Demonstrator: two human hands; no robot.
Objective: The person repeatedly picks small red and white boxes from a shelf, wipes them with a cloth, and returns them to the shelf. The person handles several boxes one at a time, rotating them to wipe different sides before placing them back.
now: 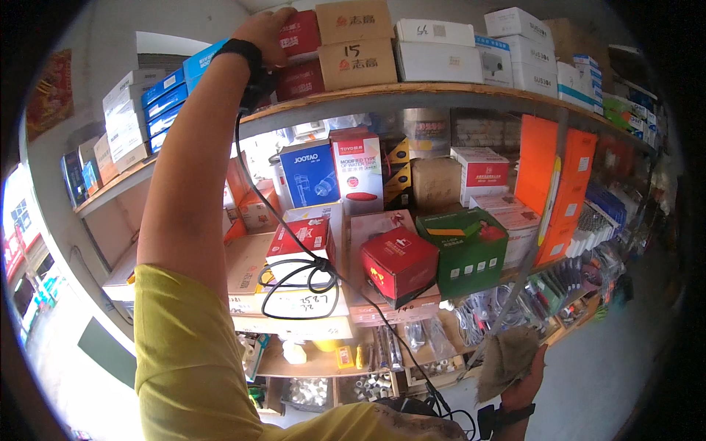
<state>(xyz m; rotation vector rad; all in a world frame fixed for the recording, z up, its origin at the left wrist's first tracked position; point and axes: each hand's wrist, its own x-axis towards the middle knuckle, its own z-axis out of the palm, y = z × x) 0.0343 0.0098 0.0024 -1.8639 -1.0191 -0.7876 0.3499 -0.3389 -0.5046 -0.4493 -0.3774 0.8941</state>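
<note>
My left hand [268,34] is raised to the top shelf, against the left end of the upper red box [299,36]. Its fingers reach over that box's top edge. Below sits another red box [300,80]. A black strap with a dark device [258,82] is on my left wrist, and a black cable [276,215] hangs down from it in a looped knot. Low at the right, my right hand [528,380] holds a grey-brown cloth [504,361], which covers most of the fingers. Two brown cartons [357,63] stand right of the red boxes.
The top shelf's wooden edge [441,88] runs across, carrying white boxes [438,60] and blue boxes [165,105]. Beneath stand a green box [469,248], a tilted red box [400,264] and orange boxes [571,193]. A metal post [529,264] crosses in front. Pipe fittings [309,390] fill low bins.
</note>
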